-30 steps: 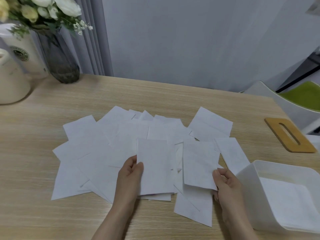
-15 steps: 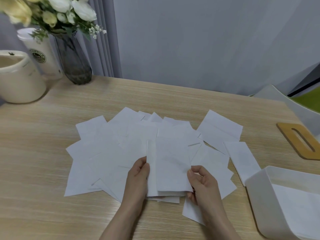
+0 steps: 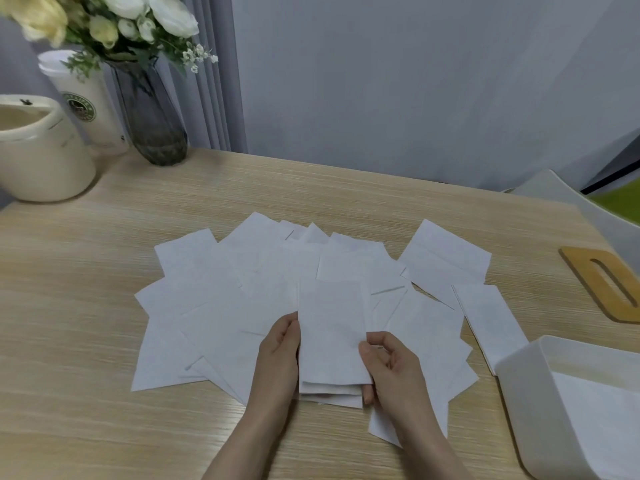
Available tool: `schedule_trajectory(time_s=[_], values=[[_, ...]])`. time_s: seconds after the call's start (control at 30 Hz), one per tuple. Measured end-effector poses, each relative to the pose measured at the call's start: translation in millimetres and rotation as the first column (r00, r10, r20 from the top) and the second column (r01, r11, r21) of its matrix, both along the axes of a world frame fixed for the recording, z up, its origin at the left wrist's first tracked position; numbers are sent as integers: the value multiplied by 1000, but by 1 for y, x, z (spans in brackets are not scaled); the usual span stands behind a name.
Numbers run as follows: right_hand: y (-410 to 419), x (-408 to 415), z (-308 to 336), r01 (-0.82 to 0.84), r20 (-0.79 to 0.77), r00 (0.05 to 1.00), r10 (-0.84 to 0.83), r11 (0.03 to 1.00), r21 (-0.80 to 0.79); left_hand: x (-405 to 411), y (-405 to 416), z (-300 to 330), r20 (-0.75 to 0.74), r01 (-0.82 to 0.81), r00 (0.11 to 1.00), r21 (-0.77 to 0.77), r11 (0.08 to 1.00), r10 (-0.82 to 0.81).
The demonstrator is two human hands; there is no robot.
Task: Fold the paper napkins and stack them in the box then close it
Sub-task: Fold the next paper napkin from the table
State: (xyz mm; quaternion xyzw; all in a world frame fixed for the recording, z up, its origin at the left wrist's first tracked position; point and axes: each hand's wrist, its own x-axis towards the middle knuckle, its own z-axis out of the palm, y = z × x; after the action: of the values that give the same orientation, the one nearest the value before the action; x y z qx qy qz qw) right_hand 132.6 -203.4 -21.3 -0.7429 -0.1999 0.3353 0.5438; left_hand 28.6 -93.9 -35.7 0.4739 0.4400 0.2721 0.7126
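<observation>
Several white paper napkins (image 3: pixel 214 306) lie spread in an overlapping fan on the wooden table (image 3: pixel 69 393). Both hands hold one folded napkin (image 3: pixel 330 327) at the front of the fan. My left hand (image 3: pixel 278 355) grips its left edge. My right hand (image 3: pixel 389 362) pinches its right edge, fingers curled beneath. The open white box (image 3: pixel 519 403) stands at the lower right with a white napkin lying flat inside. Its wooden lid (image 3: pixel 604 282), with a slot, lies flat near the right edge.
At the back left stand a dark glass vase (image 3: pixel 152 116) of white flowers, a cream pot (image 3: pixel 38 150) and a paper cup (image 3: pixel 88 102). A white chair (image 3: pixel 568 195) with a green seat stands beyond the table's right edge.
My right hand has brought the napkin's right half over onto the left half, so the napkin is now folded narrow between both hands. The view has shifted left.
</observation>
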Motion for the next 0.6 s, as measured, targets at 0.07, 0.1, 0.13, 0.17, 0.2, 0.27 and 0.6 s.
schedule_trajectory(time_s=[0.07, 0.1, 0.13, 0.17, 0.2, 0.27, 0.6], values=[[0, 0, -1, -8, 16, 1000, 8, 1000, -9, 0, -1, 0, -21, 3, 1000, 29, 1000, -3], [0, 0, 0, -9, 21, 1000, 9, 1000, -13, 0, -1, 0, -29, 3, 1000, 43, 999, -2], [0, 0, 0, -7, 25, 1000, 7, 1000, -15, 0, -1, 1, -36, 3, 999, 53, 999, -1], [1, 0, 0, -3, 29, 1000, 4, 1000, -17, 0, -1, 1, -37, 4, 999, 57, 998, -2], [1, 0, 0, 0, 31, 1000, 1, 1000, -18, 0, -2, 1, -34, 8, 999, 56, 998, -6], [0, 1, -1, 3, 30, 1000, -3, 1000, -22, -1, -2, 0, -19, 17, 1000, 35, 999, -17], [-4, -4, 6, 82, 261, 962, -77, 997, -10, -3, -5, 2, 27, 8, 1000, 8, 1000, -8]])
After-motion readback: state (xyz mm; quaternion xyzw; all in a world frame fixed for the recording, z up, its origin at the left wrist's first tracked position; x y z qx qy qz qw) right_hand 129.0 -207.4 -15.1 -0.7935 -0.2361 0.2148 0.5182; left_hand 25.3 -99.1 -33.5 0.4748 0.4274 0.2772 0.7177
